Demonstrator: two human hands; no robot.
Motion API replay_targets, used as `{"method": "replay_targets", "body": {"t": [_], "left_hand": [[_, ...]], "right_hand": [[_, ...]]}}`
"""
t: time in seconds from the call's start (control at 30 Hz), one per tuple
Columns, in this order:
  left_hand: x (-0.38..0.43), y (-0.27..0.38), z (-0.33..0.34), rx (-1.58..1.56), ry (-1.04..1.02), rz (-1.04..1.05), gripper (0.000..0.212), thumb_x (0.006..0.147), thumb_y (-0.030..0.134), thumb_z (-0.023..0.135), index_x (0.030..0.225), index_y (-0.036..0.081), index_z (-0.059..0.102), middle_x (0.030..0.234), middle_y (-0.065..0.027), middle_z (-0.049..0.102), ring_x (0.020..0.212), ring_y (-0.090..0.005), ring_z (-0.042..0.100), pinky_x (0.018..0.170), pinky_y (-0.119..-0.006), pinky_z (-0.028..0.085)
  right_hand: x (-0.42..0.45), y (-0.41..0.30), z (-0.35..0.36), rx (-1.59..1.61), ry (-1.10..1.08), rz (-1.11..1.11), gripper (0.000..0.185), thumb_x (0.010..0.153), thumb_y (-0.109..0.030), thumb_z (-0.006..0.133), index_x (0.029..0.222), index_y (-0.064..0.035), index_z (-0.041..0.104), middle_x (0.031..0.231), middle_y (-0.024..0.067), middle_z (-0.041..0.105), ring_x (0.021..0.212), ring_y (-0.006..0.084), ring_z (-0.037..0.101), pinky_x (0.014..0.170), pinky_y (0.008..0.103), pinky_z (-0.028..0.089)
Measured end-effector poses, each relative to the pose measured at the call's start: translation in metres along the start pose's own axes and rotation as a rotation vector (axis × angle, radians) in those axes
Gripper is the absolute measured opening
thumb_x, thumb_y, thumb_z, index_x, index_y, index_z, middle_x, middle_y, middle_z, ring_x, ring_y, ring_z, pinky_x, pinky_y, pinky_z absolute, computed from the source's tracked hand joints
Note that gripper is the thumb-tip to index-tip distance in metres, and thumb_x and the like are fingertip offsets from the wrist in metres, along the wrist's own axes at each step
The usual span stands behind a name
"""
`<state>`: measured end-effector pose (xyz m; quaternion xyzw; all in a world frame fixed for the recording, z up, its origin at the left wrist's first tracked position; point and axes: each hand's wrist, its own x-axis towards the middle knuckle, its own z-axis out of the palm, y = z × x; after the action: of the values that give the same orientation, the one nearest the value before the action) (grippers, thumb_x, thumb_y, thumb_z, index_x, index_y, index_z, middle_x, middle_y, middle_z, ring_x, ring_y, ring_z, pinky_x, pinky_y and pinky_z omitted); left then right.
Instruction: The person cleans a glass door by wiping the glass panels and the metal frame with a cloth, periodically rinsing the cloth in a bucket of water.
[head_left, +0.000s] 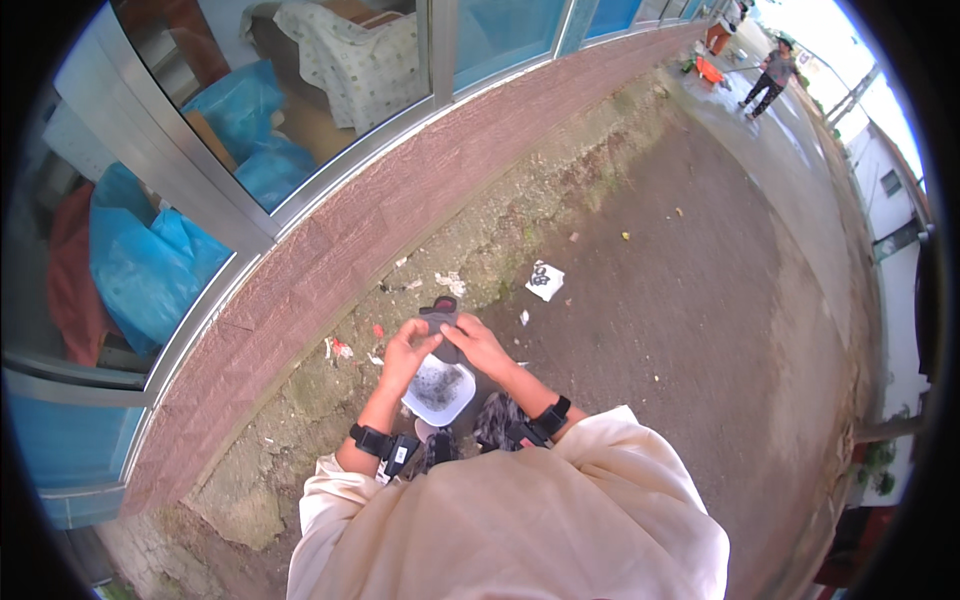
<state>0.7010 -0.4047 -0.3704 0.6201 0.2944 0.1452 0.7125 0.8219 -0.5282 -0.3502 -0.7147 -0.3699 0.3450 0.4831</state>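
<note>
Both of my hands hold a small dark grey cloth item (444, 346), possibly a sock, with a black edge and a reddish patch at its top. My left hand (407, 351) pinches its left side. On the other side, the fingers and thumb of my right hand (474, 343) grip it. The cloth hangs over the far edge of a white plastic basin (470, 391), which stands on the ground before my feet. Greyish, foamy-looking liquid with dark specks shows inside the basin.
A low brick-faced wall (352, 247) with windows runs along the left. Paper scraps (450, 283) and a white printed packet (545, 280) lie on the ground. Far ahead, a person (776, 75) holds a long handle near an orange container (708, 71); another person (724, 30) stands beyond.
</note>
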Motion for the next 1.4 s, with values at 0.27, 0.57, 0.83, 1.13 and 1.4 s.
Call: {"method": "replay_targets", "body": {"t": [0.27, 0.57, 0.83, 1.13, 1.4], "left_hand": [[0.052, 0.056, 0.051, 0.212, 0.348, 0.306, 0.02, 0.079, 0.011, 0.07, 0.082, 0.006, 0.051, 0.076, 0.0003, 0.053, 0.072, -0.0057, 0.048, 0.064, -0.022, 0.043], [0.147, 0.095, 0.141, 0.006, 0.57, 0.178, 0.018, 0.089, 0.021, 0.061, 0.094, 0.009, 0.048, 0.071, -0.0027, 0.06, 0.059, -0.0052, 0.05, 0.046, -0.023, 0.038], [0.167, 0.128, 0.173, -0.047, 0.535, 0.033, 0.049, 0.08, 0.02, 0.069, 0.12, 0.01, 0.044, 0.087, -0.0036, 0.062, 0.068, -0.007, 0.054, 0.053, -0.021, 0.039], [0.159, 0.102, 0.173, 0.756, 0.061, 0.06, 0.049, 0.069, 0.035, 0.074, 0.109, 0.009, 0.062, 0.105, -0.0139, 0.053, 0.097, -0.0314, 0.053, 0.084, -0.039, 0.043], [0.207, 0.09, 0.134, 1.008, 0.5, 0.264, 0.036, 0.077, 0.04, 0.065, 0.083, 0.005, 0.067, 0.099, -0.0131, 0.061, 0.089, -0.0302, 0.059, 0.077, -0.038, 0.048]], "right_hand": [[0.031, 0.003, -0.06, 0.629, -0.25, 0.037, 0.043, 0.089, -0.023, 0.06, 0.125, -0.0025, 0.049, 0.121, 0.0043, 0.054, 0.109, 0.0109, 0.05, 0.093, 0.028, 0.039], [0.096, 0.045, -0.209, 0.767, -0.19, 0.202, 0.02, 0.087, -0.022, 0.063, 0.101, -0.0106, 0.055, 0.09, -0.0023, 0.059, 0.078, 0.0082, 0.057, 0.07, 0.0238, 0.046], [0.123, 0.012, -0.278, 0.515, -0.415, -0.101, 0.057, 0.082, -0.008, 0.065, 0.134, -0.008, 0.041, 0.111, 0.007, 0.056, 0.09, 0.0108, 0.056, 0.077, 0.0263, 0.046], [0.161, 0.019, -0.282, -0.015, -0.407, -0.336, 0.037, 0.078, -0.005, 0.065, 0.114, -0.0132, 0.062, 0.093, 0.0046, 0.061, 0.075, 0.0126, 0.058, 0.071, 0.0261, 0.048], [0.25, 0.065, -0.26, -0.001, -0.036, -0.178, 0.036, 0.087, -0.021, 0.061, 0.12, -0.0105, 0.053, 0.092, 0.0055, 0.063, 0.083, 0.0162, 0.061, 0.072, 0.0286, 0.05]]}}
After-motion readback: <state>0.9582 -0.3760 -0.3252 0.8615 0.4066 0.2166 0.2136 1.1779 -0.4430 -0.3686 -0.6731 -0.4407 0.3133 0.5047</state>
